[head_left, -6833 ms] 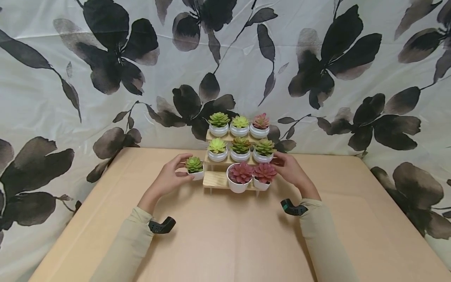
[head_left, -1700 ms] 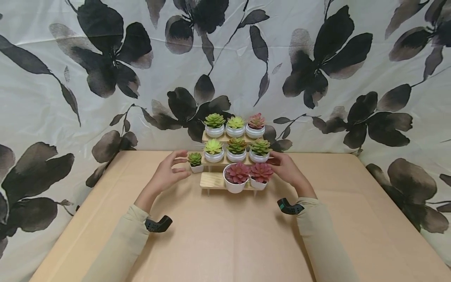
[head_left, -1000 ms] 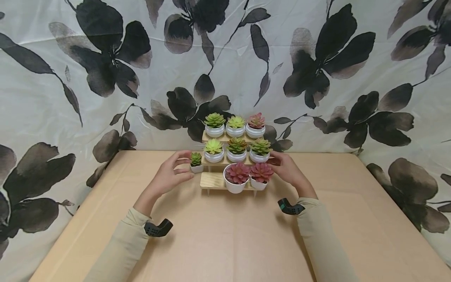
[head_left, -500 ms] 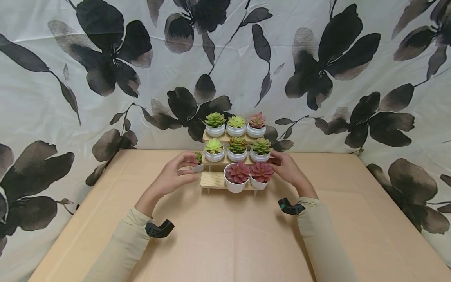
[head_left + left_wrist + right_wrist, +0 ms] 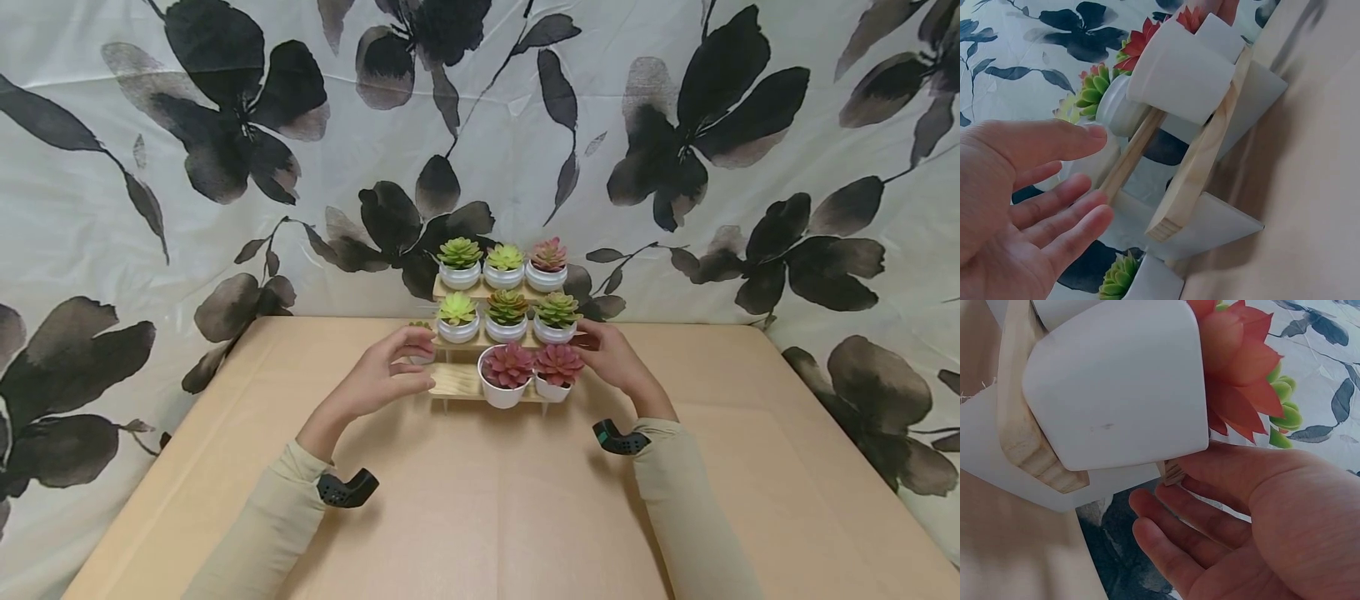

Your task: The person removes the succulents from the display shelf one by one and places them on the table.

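A three-tier wooden stand (image 5: 454,381) with white side panels bears several potted succulents. My left hand (image 5: 378,371) is at the stand's left end, fingers apart and nothing held; in the left wrist view, its fingertips (image 5: 1099,200) are close to the middle board's end. Behind this hand, mostly hidden in the head view, a small green succulent in a white pot (image 5: 1155,280) is beside the stand. My right hand (image 5: 611,358) is at the right end, its thumb by the middle board's end (image 5: 1173,472), fingers loosely bent; the pot of a pink succulent (image 5: 1116,387) partly hides the contact.
The bottom tier carries a larger white pot with a pink succulent (image 5: 507,375) and a smaller one (image 5: 557,371). Small succulents fill the upper tiers. A floral cloth (image 5: 510,150) hangs behind the wooden table (image 5: 480,500).
Earlier my left hand held the small green succulent; it let go, leaving it beside the stand. The hand has since shifted right, covering that plant. My right hand has stayed at the stand.
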The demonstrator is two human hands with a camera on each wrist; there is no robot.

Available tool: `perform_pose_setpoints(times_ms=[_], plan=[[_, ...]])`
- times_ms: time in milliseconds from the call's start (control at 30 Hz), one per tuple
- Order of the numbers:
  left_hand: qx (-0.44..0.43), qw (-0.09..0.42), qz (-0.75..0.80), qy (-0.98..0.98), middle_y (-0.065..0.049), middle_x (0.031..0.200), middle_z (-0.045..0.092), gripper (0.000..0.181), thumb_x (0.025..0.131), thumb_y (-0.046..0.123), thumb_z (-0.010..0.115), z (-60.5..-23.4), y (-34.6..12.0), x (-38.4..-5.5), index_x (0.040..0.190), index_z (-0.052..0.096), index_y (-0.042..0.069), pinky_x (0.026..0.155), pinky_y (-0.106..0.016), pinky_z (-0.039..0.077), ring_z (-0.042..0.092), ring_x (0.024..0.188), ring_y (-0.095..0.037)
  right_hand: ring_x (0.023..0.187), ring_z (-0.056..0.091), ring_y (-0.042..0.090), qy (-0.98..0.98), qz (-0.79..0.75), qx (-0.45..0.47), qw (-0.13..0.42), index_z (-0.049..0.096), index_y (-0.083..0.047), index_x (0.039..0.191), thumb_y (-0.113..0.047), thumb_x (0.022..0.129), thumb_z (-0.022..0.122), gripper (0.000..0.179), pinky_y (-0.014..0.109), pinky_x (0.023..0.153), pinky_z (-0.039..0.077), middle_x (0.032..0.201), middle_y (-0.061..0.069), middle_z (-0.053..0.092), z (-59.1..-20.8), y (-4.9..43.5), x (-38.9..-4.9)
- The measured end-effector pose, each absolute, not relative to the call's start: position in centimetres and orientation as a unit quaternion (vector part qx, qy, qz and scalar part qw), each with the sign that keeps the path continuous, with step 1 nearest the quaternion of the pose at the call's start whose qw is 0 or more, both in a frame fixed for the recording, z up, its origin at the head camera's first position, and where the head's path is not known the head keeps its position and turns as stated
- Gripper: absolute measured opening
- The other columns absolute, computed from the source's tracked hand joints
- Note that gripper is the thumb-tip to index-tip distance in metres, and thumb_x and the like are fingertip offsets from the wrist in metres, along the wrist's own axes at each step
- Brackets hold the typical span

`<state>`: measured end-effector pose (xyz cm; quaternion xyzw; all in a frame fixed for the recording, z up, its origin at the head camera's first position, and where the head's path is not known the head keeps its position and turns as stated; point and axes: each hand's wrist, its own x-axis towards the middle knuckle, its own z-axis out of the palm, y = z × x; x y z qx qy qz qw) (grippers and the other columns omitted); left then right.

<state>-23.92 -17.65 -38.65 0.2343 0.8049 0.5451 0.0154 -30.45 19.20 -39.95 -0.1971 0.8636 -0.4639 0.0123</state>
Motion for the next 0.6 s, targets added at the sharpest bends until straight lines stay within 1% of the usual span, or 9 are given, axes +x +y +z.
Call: perform_pose_setpoints(times_ms=[100, 200, 367, 600], plan=[[0.234, 0.024, 0.547, 0.803, -0.024, 0.13, 0.054, 0.063, 0.081, 0.007, 0.077, -38.7, -17.5, -23.8, 0.135, 0.045, 0.0, 0.101, -0.048, 0.051, 0.055, 0.121, -0.037, 0.12, 0.057, 0.044, 0.862, -0.466, -0.2, 0.014, 0.049, 0.006, 0.135, 0.003, 0.091, 0.058, 0.045, 0.052, 0.101, 0.049, 0.134, 0.029, 0.054, -40.0, 19.1, -30.4], [0.233, 0.031, 0.552, 0.8, -0.025, 0.13, 0.054, 0.061, 0.081, 0.006, 0.077, -38.8, -17.3, -23.7, 0.134, 0.047, 0.001, 0.101, -0.046, 0.051, 0.054, 0.122, -0.039, 0.12, 0.057, 0.044, 0.862, -0.466, -0.2, 0.014, 0.049, 0.005, 0.135, 0.002, 0.091, 0.059, 0.045, 0.052, 0.102, 0.048, 0.134, 0.029, 0.054, -40.0, 19.0, -30.4], [0.247, 0.031, 0.555, 0.794, -0.025, 0.128, 0.055, 0.059, 0.08, 0.005, 0.077, -39.2, -16.5, -23.6, 0.131, 0.048, 0.0, 0.1, -0.04, 0.053, 0.057, 0.12, -0.038, 0.12, 0.057, 0.045, 0.862, -0.464, -0.202, 0.011, 0.049, 0.006, 0.135, 0.004, 0.091, 0.059, 0.045, 0.052, 0.102, 0.048, 0.133, 0.03, 0.054, -40.1, 19.1, -30.5], [0.25, 0.03, 0.541, 0.803, -0.024, 0.125, 0.058, 0.056, 0.08, 0.008, 0.078, -39.2, -15.3, -23.7, 0.129, 0.051, 0.001, 0.096, -0.038, 0.056, 0.06, 0.116, -0.035, 0.12, 0.056, 0.046, 0.852, -0.476, -0.216, 0.012, 0.047, 0.009, 0.136, 0.007, 0.091, 0.056, 0.045, 0.052, 0.103, 0.048, 0.133, 0.032, 0.053, -39.9, 19.3, -30.6]])
